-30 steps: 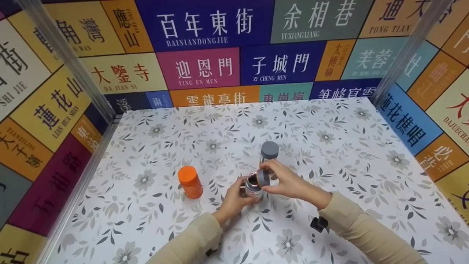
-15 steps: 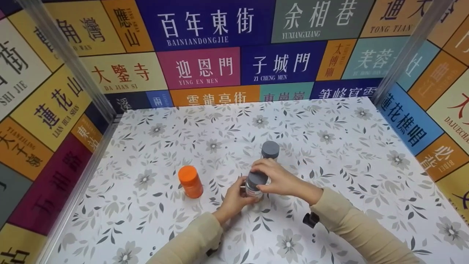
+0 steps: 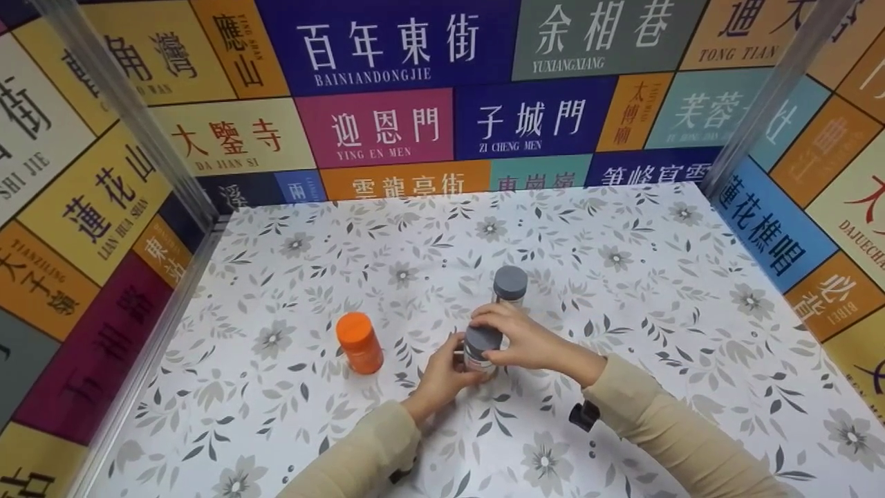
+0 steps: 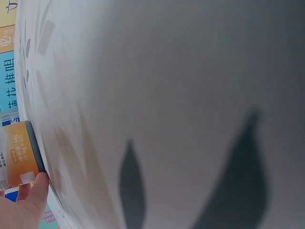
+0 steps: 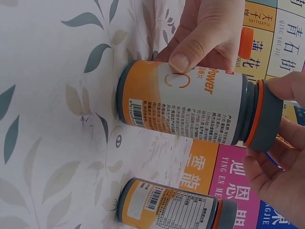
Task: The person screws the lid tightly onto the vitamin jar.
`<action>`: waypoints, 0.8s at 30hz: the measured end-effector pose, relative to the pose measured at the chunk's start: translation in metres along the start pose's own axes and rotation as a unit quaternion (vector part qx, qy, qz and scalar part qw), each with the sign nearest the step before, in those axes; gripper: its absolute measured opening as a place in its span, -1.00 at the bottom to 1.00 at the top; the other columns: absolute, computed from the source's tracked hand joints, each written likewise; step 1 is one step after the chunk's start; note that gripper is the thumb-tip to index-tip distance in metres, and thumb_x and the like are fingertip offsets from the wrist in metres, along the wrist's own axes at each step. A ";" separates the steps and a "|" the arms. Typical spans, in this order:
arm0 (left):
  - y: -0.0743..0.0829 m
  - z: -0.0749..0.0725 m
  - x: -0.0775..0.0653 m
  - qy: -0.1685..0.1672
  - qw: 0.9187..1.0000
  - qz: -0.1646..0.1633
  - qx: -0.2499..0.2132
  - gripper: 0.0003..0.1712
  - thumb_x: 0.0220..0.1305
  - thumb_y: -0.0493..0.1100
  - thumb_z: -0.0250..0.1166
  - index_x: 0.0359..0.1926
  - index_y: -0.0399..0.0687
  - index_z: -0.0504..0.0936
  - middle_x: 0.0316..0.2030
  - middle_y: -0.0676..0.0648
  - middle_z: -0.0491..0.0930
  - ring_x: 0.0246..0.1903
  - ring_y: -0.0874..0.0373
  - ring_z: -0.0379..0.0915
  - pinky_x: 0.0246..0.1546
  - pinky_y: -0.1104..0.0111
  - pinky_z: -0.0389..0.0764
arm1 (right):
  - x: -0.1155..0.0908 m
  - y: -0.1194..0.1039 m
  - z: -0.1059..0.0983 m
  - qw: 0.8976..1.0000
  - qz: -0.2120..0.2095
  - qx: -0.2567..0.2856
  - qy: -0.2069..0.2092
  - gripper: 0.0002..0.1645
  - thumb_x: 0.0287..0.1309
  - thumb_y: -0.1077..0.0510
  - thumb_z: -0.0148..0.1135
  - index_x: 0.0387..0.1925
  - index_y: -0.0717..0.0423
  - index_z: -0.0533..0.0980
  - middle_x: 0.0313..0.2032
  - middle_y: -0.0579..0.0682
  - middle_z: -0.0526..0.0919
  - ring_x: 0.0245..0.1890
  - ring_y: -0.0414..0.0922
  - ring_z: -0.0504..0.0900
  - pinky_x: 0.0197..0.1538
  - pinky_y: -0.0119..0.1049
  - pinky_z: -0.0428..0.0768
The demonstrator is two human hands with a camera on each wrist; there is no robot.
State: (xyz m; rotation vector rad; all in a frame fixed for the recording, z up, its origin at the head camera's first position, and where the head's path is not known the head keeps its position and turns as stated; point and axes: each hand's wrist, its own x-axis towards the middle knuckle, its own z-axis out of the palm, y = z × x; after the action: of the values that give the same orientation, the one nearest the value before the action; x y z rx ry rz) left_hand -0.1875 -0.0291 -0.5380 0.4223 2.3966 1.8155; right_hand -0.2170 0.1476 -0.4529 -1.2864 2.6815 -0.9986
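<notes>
My left hand (image 3: 442, 379) grips the body of a supplement bottle (image 5: 190, 107), which has a white and orange label and stands upright on the table. The fingers and thumb of my right hand (image 3: 536, 340) hold its dark grey cap (image 3: 482, 337) over the mouth. In the right wrist view, an orange ring lines the cap's lower edge (image 5: 260, 112), with the dark neck (image 5: 247, 107) just beneath; how far it is screwed down I cannot tell. The left wrist view catches only part of the bottle (image 4: 19, 152) and my thumb (image 4: 40, 193).
A similar grey-capped bottle (image 3: 510, 283) stands just behind my right hand. Left of my hands is an orange bottle with an orange cap (image 3: 356, 332). A floral cloth (image 3: 276, 270) covers the table, and sign-printed walls (image 3: 387, 131) enclose its back and sides.
One second ago my right hand held the cap tilted beside the bottle's open mouth. It has since brought the cap over the top and slightly lower. My left hand has stayed put.
</notes>
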 end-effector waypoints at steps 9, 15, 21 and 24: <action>0.017 -0.003 -0.005 -0.006 1.000 -0.002 -0.007 -0.38 -0.05 -0.35 0.39 0.06 -0.26 0.34 -0.08 -0.26 0.49 -0.11 -0.08 0.50 -0.10 0.25 0.56 | 0.001 -0.001 0.002 1.000 -0.006 -0.022 -0.007 -0.52 -0.11 0.20 0.28 -0.07 0.28 0.50 0.01 0.13 0.48 0.02 0.08 0.38 0.06 -0.08 0.36; 0.001 0.001 -0.001 -0.003 1.000 0.001 0.003 -0.36 -0.06 -0.29 0.42 0.07 -0.21 0.34 -0.09 -0.22 0.50 -0.14 -0.02 0.53 -0.13 0.36 0.56 | -0.001 0.000 0.006 1.000 -0.003 -0.010 0.023 -0.48 -0.16 0.21 0.32 -0.07 0.32 0.49 0.00 0.15 0.51 0.04 0.10 0.39 0.09 -0.05 0.35; 0.016 -0.001 -0.005 0.002 1.000 0.007 0.000 -0.38 -0.08 -0.41 0.37 0.05 -0.30 0.34 -0.13 -0.29 0.50 -0.18 -0.12 0.53 -0.15 0.26 0.58 | -0.002 0.002 0.012 0.998 0.018 -0.011 0.058 -0.45 -0.18 0.19 0.36 -0.07 0.32 0.48 -0.03 0.17 0.52 0.04 0.11 0.40 0.17 0.06 0.28; 0.020 -0.001 -0.005 0.002 1.000 0.006 -0.004 -0.38 -0.10 -0.46 0.36 0.06 -0.33 0.34 -0.13 -0.31 0.50 -0.17 -0.15 0.51 -0.14 0.22 0.57 | -0.003 0.002 0.015 0.996 0.036 -0.012 0.078 -0.42 -0.19 0.15 0.38 -0.06 0.31 0.48 -0.05 0.16 0.52 0.02 0.10 0.41 0.11 0.01 0.35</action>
State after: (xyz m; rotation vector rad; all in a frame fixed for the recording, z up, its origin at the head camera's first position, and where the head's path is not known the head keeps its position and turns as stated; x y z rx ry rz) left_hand -0.1796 -0.0269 -0.5188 0.4339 2.3939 1.8312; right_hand -0.2127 0.1420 -0.4671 -1.1522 2.8387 -1.1058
